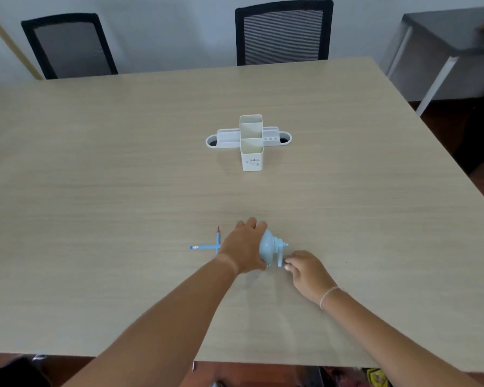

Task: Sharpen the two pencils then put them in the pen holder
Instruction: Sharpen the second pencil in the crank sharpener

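A light-blue crank sharpener (270, 245) stands on the wooden table (123, 177) near its front edge. My left hand (243, 247) lies over the sharpener's left side and grips it. My right hand (305, 270) pinches the crank handle (283, 264) on its right side. One blue pencil (204, 247) lies horizontally and runs under my left hand toward the sharpener. A second blue pencil (218, 236) lies across it, its sharpened tip pointing away from me. The white pen holder (251, 152) stands upright at the table's middle, its compartments holding nothing visible.
Two black mesh chairs (282, 34) stand behind the far edge of the table. A grey side table (444, 51) sits at the back right. The table's front edge runs just below my forearms.
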